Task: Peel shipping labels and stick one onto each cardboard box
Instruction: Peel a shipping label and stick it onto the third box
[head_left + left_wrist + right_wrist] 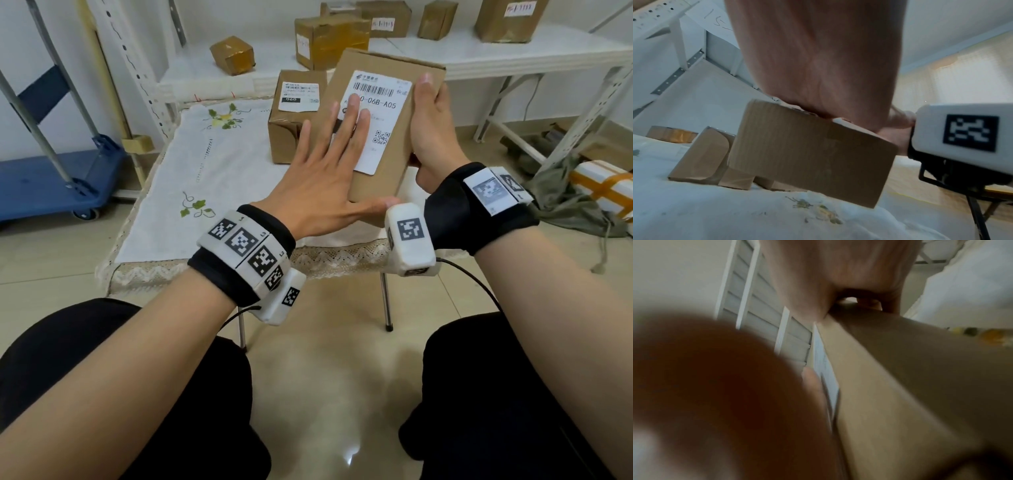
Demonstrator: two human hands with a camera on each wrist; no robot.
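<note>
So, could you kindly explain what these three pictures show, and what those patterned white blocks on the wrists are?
No robot here: a person sits labelling parcels. The big picture comes from a head camera; the other two come from the cameras in those wrist blocks, looking along each hand. The right hand grips a cardboard box held above the table, while the left hand presses its shipping label flat with straight fingers. A second labelled box stands on the embroidered tablecloth. More boxes sit on the white shelf behind.
</note>
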